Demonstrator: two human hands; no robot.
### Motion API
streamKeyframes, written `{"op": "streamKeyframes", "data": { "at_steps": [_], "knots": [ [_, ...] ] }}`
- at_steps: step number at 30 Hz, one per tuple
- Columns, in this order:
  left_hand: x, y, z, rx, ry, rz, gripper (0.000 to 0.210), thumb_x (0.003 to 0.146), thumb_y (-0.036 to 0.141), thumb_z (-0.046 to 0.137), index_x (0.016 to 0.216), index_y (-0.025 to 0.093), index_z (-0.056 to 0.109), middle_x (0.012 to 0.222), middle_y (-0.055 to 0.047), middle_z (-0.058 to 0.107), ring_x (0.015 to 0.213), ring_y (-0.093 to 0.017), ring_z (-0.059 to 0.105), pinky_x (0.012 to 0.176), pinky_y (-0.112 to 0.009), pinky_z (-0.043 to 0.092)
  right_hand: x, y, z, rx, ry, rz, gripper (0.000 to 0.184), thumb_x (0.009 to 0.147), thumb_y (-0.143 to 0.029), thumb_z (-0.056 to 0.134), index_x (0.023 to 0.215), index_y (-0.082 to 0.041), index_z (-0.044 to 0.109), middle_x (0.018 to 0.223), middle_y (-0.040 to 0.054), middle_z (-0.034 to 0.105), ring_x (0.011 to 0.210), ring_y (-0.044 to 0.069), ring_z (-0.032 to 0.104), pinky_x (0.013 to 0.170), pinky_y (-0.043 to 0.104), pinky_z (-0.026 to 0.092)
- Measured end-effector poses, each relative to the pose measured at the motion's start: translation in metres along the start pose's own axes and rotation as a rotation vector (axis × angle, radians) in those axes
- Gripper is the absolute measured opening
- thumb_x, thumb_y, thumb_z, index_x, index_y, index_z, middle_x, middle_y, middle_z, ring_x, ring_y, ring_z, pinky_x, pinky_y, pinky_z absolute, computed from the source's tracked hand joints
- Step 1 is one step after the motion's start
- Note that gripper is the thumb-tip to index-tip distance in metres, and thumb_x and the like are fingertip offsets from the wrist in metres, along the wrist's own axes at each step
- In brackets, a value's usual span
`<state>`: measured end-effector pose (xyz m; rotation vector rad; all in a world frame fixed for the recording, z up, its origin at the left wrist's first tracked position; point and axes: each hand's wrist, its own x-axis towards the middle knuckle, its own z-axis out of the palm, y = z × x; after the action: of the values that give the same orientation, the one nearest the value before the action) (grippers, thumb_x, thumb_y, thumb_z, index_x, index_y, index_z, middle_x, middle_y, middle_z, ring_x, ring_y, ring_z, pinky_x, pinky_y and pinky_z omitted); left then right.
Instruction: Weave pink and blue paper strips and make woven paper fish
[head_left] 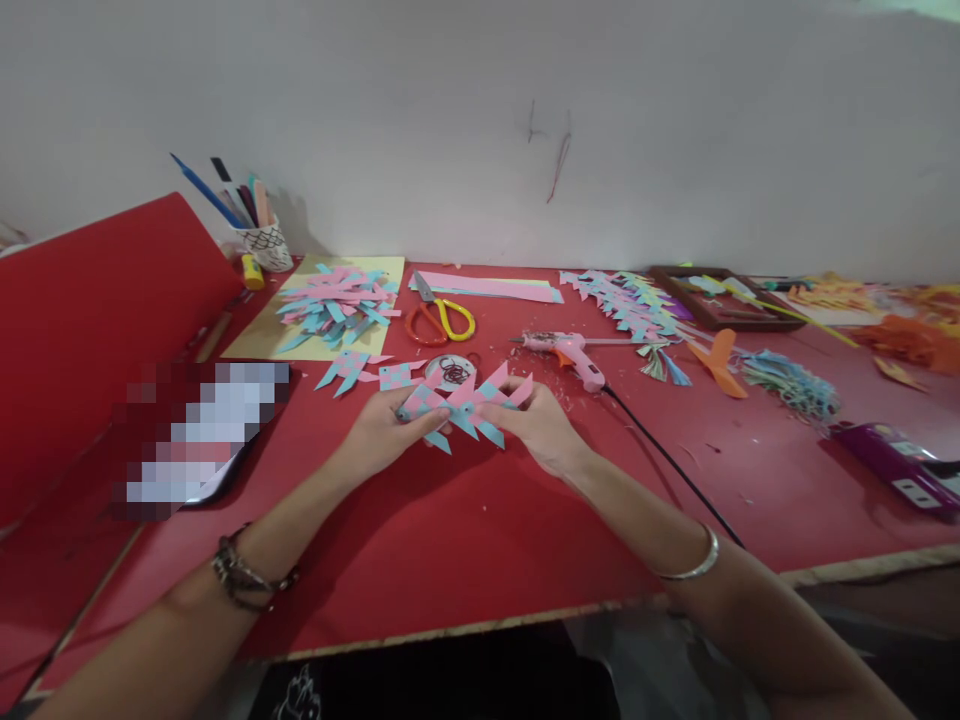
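My left hand [379,430] is closed on a woven pink-and-blue paper fish [422,402], thumb pressed over it. A second paper fish [491,388] of the same weave is pinched in my right hand [544,425]. The two fish meet edge to edge above the red table; whether they are joined I cannot tell. Just behind them stands a small round dish [450,370] with dark thread-like coils in it. Two more woven paper pieces, a finished fish [349,370] and a smaller one [399,375], lie beyond my left hand.
Scissors [439,310] and a pink glue gun [566,350] with a black cord lie behind my hands. Left are a phone [236,430], a pen cup [266,245] and heaped paper pieces [341,305]. Right are fish strings [622,305], a brown tray [727,310] and a purple power strip [896,465].
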<state>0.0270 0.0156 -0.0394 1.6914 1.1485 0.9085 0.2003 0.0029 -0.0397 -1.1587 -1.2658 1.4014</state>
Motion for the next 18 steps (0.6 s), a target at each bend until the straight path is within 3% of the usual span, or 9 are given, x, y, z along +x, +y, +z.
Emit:
{"op": "streamKeyframes", "data": {
  "at_steps": [18],
  "knots": [
    [-0.0007,-0.0010,0.0000,-0.037,-0.045,-0.061,0.032,0.060,0.049,0.057,0.054,0.017,0.056,0.056,-0.001,0.065,0.050,-0.012,0.055,0.053,-0.021,0.046,-0.0012,0.0002,0.0029,-0.063,0.017,0.015,0.017,0.057,-0.031,0.067,0.063,-0.017,0.059,0.060,-0.0033,0.059,0.056,0.009,0.051,0.058,0.024,0.041]
  ]
}}
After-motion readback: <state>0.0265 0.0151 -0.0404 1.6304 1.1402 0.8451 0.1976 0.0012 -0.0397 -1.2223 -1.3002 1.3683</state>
